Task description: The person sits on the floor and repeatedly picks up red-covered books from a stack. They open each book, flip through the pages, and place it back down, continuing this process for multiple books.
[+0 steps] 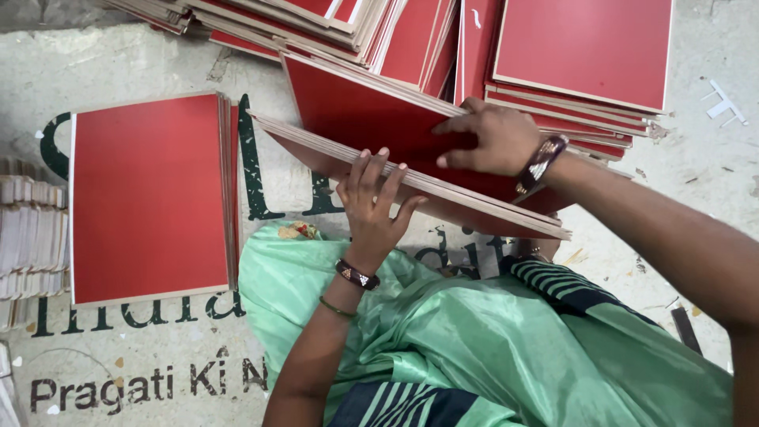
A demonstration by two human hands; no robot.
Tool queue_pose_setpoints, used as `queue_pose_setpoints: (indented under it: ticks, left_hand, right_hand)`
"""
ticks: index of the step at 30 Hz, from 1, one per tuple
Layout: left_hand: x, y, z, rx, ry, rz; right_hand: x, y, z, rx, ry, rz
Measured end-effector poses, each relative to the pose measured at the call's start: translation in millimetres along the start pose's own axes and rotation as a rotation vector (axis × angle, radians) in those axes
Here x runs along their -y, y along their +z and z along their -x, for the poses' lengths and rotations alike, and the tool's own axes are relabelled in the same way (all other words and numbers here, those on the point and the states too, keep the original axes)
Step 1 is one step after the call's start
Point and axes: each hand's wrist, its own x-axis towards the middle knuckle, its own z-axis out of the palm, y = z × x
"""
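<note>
Person wears a light green glossy garment (pixel 443 332) with dark navy striped border, dark beaded bracelets on the left hand (pixel 371 207) and right hand (pixel 492 140) (left wrist also carries a thin green bangle (pixel 337 309)).

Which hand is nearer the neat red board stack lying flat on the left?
Left. The left hand grips the tilted bundle's edge, nearer the flat red board stack; the right hand rests farther right.
</note>
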Motion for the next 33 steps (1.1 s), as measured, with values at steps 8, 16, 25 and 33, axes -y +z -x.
queue_pose_setpoints:
  ticks: [8,16,25,33]
  left_hand:
    - [-2,0,-5,0.018,-0.01,0.005]
    - [0,1,-12,0.018,0.016,0.003]
    - [-3,-3,-9,0.025,-0.003,-0.003]
    - [-10,-12,-13,0.043,-0.002,-0.045]
  right_hand:
    - [8,3,-1,0.028,-0.009,-0.053]
    - [4,4,-6,0.015,-0.049,-0.171]
    - [2,3,-9,0.051,-0.004,-0.222]
    - [7,0,-11,0.052,-0.023,-0.163]
